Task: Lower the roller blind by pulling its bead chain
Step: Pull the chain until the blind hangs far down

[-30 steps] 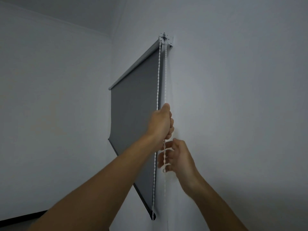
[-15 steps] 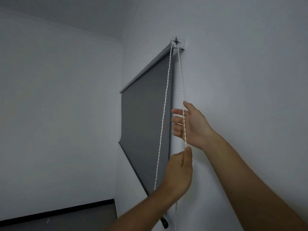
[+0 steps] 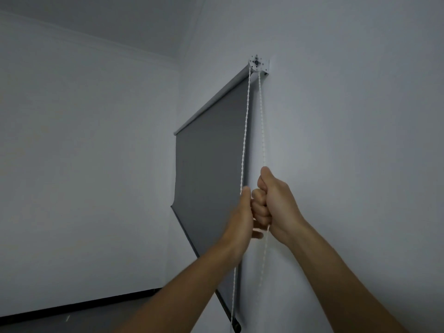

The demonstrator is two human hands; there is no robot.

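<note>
Two white walls meet in a corner. The left wall [image 3: 84,164] is big and plain. The right wall [image 3: 348,140] is plain too. The ceiling [image 3: 108,18] is on top. A black strip [image 3: 79,305] runs along the bottom of the left wall.

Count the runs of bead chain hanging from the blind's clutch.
2: the left run passes the left hand; the right run enters the right hand, whose grip is closed on it. They presumably join below the frame.
</note>
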